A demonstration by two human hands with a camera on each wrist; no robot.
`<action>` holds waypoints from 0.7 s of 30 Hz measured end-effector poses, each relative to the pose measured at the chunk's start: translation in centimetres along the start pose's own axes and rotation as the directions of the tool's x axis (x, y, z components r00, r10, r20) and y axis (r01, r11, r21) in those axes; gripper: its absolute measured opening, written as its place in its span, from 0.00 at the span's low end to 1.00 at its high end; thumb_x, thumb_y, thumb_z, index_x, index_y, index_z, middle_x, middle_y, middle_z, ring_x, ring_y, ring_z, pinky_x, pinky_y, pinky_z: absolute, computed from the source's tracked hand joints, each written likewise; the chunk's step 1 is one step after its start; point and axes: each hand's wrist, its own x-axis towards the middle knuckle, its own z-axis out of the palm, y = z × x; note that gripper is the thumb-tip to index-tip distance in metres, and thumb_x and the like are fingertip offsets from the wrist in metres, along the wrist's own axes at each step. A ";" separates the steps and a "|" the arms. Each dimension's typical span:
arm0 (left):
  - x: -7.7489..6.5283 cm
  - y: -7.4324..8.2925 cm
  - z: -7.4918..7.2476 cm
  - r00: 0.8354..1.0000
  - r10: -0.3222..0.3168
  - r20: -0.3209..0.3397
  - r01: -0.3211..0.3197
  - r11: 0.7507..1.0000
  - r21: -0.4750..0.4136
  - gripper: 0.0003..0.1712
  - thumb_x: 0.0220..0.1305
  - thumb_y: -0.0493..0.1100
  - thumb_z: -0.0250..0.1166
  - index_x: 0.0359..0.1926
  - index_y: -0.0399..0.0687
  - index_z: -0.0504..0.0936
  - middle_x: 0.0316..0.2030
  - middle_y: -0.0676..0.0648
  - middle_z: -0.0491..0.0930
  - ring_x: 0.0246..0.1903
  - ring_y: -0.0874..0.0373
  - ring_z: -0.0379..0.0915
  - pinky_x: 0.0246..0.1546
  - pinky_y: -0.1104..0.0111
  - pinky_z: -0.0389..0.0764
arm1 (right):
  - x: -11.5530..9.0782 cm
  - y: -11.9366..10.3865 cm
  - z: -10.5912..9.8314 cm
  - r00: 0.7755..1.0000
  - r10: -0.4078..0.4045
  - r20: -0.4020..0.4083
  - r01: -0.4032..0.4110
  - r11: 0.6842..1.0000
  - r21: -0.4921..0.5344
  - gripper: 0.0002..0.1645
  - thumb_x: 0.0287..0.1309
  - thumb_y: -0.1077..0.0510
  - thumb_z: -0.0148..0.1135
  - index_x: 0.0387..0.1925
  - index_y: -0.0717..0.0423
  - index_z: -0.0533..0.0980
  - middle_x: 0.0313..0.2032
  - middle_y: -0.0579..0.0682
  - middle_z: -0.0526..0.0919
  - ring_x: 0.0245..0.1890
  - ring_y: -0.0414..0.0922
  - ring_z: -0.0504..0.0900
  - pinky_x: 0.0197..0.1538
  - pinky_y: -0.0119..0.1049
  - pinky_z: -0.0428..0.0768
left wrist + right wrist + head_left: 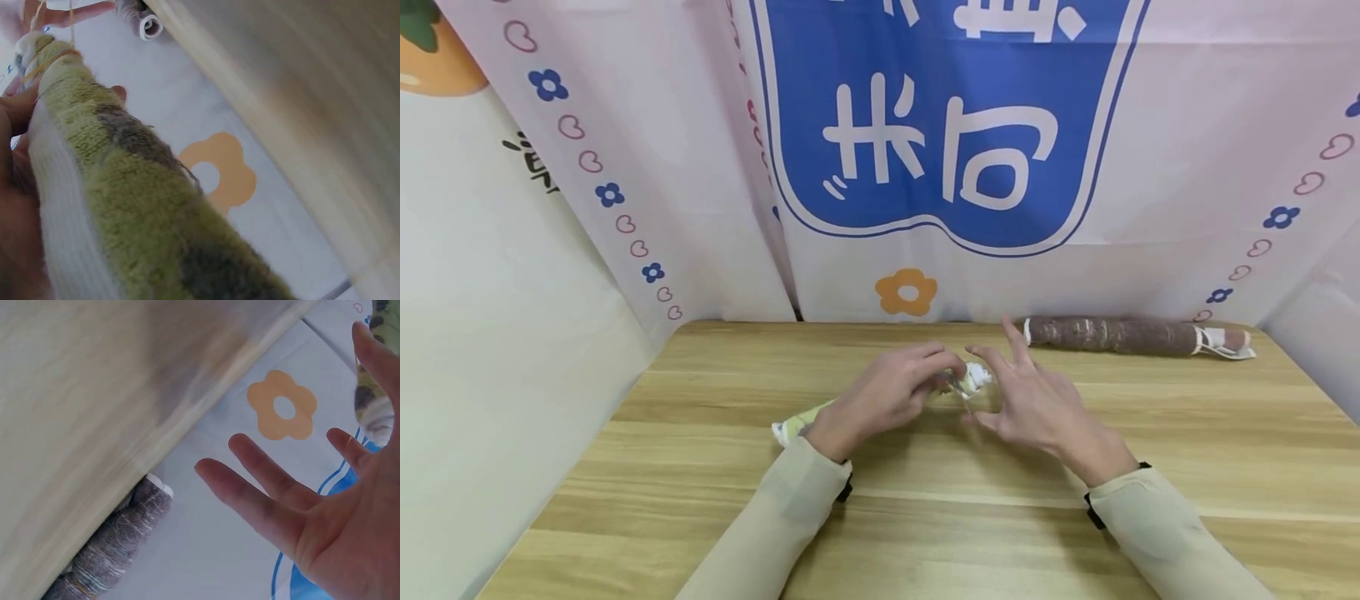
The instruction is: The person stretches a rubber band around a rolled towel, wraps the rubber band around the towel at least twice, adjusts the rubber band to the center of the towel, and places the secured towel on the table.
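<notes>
A rolled towel [137,200], green and white with dark patches, lies slantwise under my left hand [887,387]. That hand grips the roll near its right end, its thumb and fingers around it in the left wrist view. A thin orange band [53,64] circles the towel close to this end, and pale strands rise beside it. My right hand [1037,404] is just right of the roll's white tip [977,377], fingers spread wide and thumb apart. The right wrist view shows its fingers [262,509] extended, with the towel's end beyond the thumb.
A brown-grey rolled cloth [1112,335] with a white edge lies at the back right of the wooden table [970,533]. Behind the table hangs a printed curtain [842,283] with an orange flower and blue lettering panel. A white wall [497,350] stands at the left.
</notes>
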 end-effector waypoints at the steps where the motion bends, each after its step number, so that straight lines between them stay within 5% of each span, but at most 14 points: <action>1: 0.0 -0.1 0.0 1.000 -0.001 -0.012 0.001 1.000 -0.022 0.12 0.71 0.32 0.68 0.49 0.52 0.85 0.44 0.55 0.84 0.39 0.62 0.79 0.42 0.69 0.81 | 0.1 0.1 0.1 1.000 -0.001 -0.003 0.001 1.000 0.003 0.53 0.56 0.35 0.78 0.77 0.46 0.65 0.81 0.72 0.44 0.23 0.47 0.78 0.18 0.35 0.72; 9: 0.1 -0.4 0.3 0.997 -0.072 -0.032 0.062 0.967 -0.248 0.12 0.74 0.31 0.65 0.51 0.50 0.85 0.48 0.54 0.86 0.48 0.62 0.80 0.52 0.66 0.81 | 0.3 0.4 0.5 1.000 -0.014 -0.003 0.014 0.998 0.069 0.46 0.59 0.38 0.73 0.74 0.45 0.68 0.77 0.71 0.58 0.36 0.62 0.86 0.27 0.45 0.82; 13: 0.2 -0.3 0.4 0.991 -0.128 -0.041 0.101 0.909 -0.404 0.12 0.74 0.29 0.64 0.51 0.47 0.85 0.50 0.52 0.85 0.51 0.61 0.80 0.54 0.63 0.82 | 0.2 0.3 0.6 1.000 0.004 0.017 -0.007 0.990 0.142 0.49 0.60 0.36 0.71 0.75 0.53 0.68 0.76 0.68 0.61 0.45 0.65 0.86 0.40 0.58 0.87; 18: 0.3 0.1 0.4 0.974 -0.223 -0.044 0.162 0.815 -0.556 0.14 0.74 0.28 0.62 0.52 0.46 0.84 0.49 0.52 0.85 0.49 0.58 0.80 0.51 0.60 0.82 | 0.2 0.1 0.6 0.994 0.045 0.102 -0.074 0.948 0.309 0.52 0.63 0.33 0.70 0.76 0.59 0.65 0.59 0.64 0.78 0.40 0.53 0.84 0.41 0.52 0.86; 21: 0.4 0.4 0.3 0.955 -0.292 -0.050 0.206 0.775 -0.597 0.14 0.75 0.30 0.60 0.53 0.49 0.84 0.48 0.53 0.84 0.48 0.57 0.80 0.48 0.59 0.82 | 0.1 0.0 0.5 0.993 0.038 0.112 -0.081 0.909 0.408 0.50 0.65 0.34 0.68 0.76 0.57 0.62 0.62 0.65 0.77 0.48 0.57 0.85 0.47 0.57 0.86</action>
